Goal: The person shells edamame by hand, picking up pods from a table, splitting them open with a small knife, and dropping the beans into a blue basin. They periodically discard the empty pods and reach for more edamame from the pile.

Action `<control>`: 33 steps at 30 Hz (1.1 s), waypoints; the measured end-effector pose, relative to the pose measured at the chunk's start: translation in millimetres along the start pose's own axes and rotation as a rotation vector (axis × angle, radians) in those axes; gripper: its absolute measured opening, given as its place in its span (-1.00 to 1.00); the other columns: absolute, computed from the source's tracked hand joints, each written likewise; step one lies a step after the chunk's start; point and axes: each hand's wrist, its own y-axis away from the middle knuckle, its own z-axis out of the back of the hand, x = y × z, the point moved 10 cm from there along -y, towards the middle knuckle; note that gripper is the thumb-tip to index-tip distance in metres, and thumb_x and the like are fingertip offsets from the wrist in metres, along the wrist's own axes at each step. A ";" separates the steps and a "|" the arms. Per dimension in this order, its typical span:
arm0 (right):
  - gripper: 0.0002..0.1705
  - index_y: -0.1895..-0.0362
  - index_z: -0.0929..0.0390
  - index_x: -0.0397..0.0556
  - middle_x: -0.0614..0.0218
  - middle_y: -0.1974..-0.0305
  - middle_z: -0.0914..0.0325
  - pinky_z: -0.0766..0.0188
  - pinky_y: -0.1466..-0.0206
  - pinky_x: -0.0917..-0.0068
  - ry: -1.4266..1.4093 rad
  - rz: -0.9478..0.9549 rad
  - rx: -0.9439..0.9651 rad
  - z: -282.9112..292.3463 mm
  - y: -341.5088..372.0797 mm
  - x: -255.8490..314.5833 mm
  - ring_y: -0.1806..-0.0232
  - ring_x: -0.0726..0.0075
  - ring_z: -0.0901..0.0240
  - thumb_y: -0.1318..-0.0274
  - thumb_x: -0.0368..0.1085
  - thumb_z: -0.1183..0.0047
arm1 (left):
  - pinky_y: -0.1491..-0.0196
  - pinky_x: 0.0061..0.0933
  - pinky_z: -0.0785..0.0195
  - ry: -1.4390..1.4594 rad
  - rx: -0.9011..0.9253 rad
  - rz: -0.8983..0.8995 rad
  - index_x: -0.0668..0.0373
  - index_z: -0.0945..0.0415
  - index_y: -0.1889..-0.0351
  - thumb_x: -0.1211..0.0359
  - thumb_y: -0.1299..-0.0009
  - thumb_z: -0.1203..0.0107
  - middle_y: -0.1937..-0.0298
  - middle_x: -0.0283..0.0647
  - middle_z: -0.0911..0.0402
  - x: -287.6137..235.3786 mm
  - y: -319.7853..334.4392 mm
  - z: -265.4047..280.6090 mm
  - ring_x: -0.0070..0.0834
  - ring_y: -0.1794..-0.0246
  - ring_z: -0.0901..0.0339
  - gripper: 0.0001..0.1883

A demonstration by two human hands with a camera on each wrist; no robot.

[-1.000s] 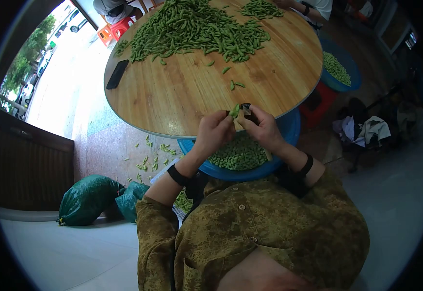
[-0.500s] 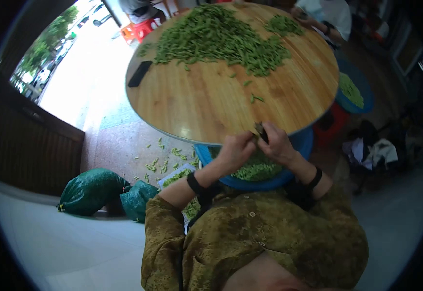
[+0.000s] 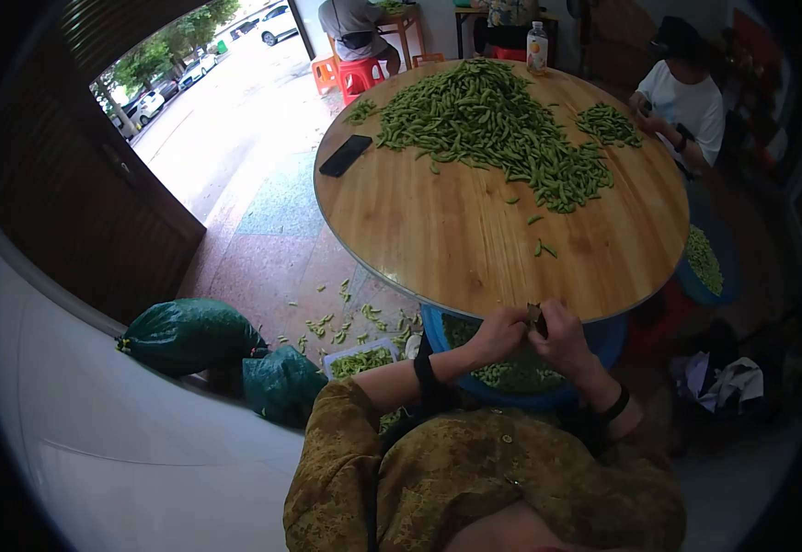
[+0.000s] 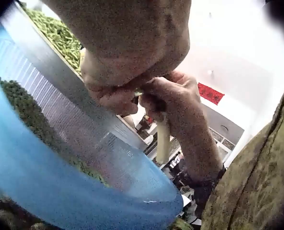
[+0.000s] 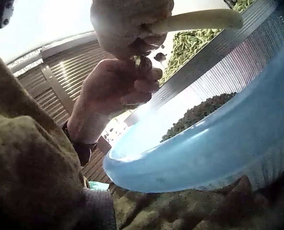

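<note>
Over the near edge of a round wooden table (image 3: 438, 248) my two hands meet. My left hand (image 3: 499, 337) pinches a green bean pod, of which only a sliver (image 5: 138, 60) shows between the fingers. My right hand (image 3: 563, 340) grips a tool with a pale, slightly curved handle (image 5: 204, 20) that sticks out past the palm; its working end is hidden by the fingers. Below both hands sits a blue basin (image 5: 180, 167) holding shelled green beans (image 3: 516, 375). A large heap of pods (image 3: 475, 115) covers the table's far part.
A black phone (image 3: 346, 155) and a bottle (image 3: 537, 48) are on the table. At the right, a person in a white shirt (image 3: 695, 115) sits by a smaller pod pile (image 3: 608, 124). Green sacks (image 3: 189, 337) and a tray of pods or husks (image 3: 361, 361) stand on the floor at left.
The head view has swung, so the table and hands appear farther right and lower. The green pod that showed above my fingers a second ago is now mostly covered by the closely joined hands.
</note>
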 end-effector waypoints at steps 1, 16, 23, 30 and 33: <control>-0.69 0.33 -0.29 -0.14 0.01 0.40 -0.35 -0.32 0.37 0.09 0.000 -0.001 0.003 0.6 0.9 0.0 0.36 -0.20 -0.37 0.21 -0.42 -0.13 | 0.24 -0.16 -0.35 0.012 0.028 0.018 0.39 -0.50 0.30 0.43 -0.17 0.11 0.42 0.18 -0.52 3.9 0.1 -3.8 -0.01 0.32 -0.54 -0.76; -0.75 0.30 -0.35 -0.18 -0.03 0.49 -0.39 -0.31 0.36 0.12 -0.195 -0.218 -0.064 12.3 10.5 -28.1 0.42 -0.20 -0.40 0.12 -0.39 -0.07 | 0.29 -0.35 -0.42 -0.153 -0.060 -0.239 0.28 -0.48 0.21 0.37 -0.26 -0.19 0.43 -0.08 -0.59 -41.7 30.2 18.0 -0.22 0.39 -0.60 -0.78; -0.78 0.38 -0.39 -0.23 -0.06 0.51 -0.41 -0.31 0.35 0.14 -0.299 -0.181 0.232 -13.5 23.7 -42.4 0.40 -0.14 -0.44 0.12 -0.35 -0.08 | 0.32 -0.05 -0.36 -1.115 0.367 0.042 0.24 -0.53 0.35 0.30 -0.29 -0.10 0.47 0.08 -0.54 -27.5 68.0 95.1 0.04 0.40 -0.53 -0.83; -0.71 0.35 -0.39 -0.23 -0.04 0.50 -0.44 -0.32 0.32 0.17 -0.292 -0.255 0.188 -13.8 20.4 -47.9 0.41 -0.09 -0.44 0.01 -0.25 -0.13 | 0.26 -0.11 -0.37 -0.897 0.095 -0.469 0.31 -0.51 0.38 0.38 -0.23 -0.08 0.40 0.08 -0.53 -71.2 -106.1 68.0 0.05 0.31 -0.50 -0.84; -0.71 0.35 -0.37 -0.21 0.09 0.55 -0.41 -0.31 0.33 0.21 -0.428 -0.313 0.137 -2.9 18.9 -52.1 0.46 0.07 -0.43 -0.08 -0.22 -0.11 | 0.23 -0.13 -0.38 -0.815 -0.135 -0.446 0.35 -0.52 0.39 0.36 -0.21 -0.10 0.42 0.10 -0.54 -51.9 -176.8 57.7 0.06 0.31 -0.51 -0.81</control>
